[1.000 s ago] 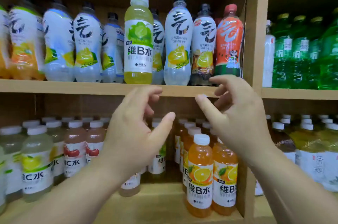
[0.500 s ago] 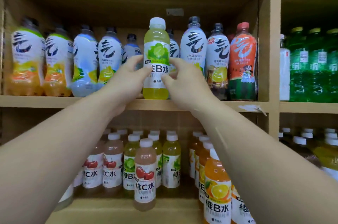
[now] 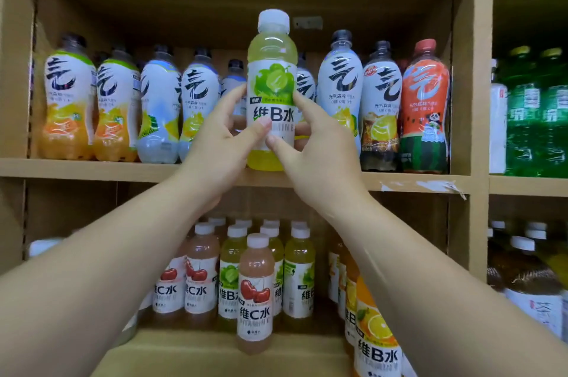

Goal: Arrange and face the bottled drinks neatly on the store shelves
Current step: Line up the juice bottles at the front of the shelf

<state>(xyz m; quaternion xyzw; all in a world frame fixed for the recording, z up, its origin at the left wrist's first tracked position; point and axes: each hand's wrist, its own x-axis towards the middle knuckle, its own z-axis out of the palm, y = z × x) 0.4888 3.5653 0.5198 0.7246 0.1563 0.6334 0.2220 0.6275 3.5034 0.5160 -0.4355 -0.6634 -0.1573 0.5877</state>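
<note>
A yellow-green vitamin B bottle (image 3: 272, 69) with a white cap and a lime label stands at the front of the upper shelf (image 3: 92, 169), among taller sparkling water bottles (image 3: 339, 90). My left hand (image 3: 221, 143) holds its left side, with the thumb across the label. From the right, my right hand (image 3: 316, 149) grips the same bottle, its thumb meeting the left thumb on the label. The label faces me. On the lower shelf stand matching small bottles: a cherry vitamin C bottle (image 3: 255, 293) out in front, lime ones (image 3: 298, 272) behind it, and orange ones (image 3: 376, 336) to the right.
A wooden upright (image 3: 479, 100) splits the shelving. Green bottles (image 3: 538, 118) fill the upper right bay and tea bottles (image 3: 528, 278) the lower right. Torn tape (image 3: 436, 185) clings to the upper shelf edge. A watermelon bottle (image 3: 425, 109) ends the upper row.
Both hands rose from below the upper shelf edge and closed round the lime vitamin B bottle. The camera tilted up and drew closer.
</note>
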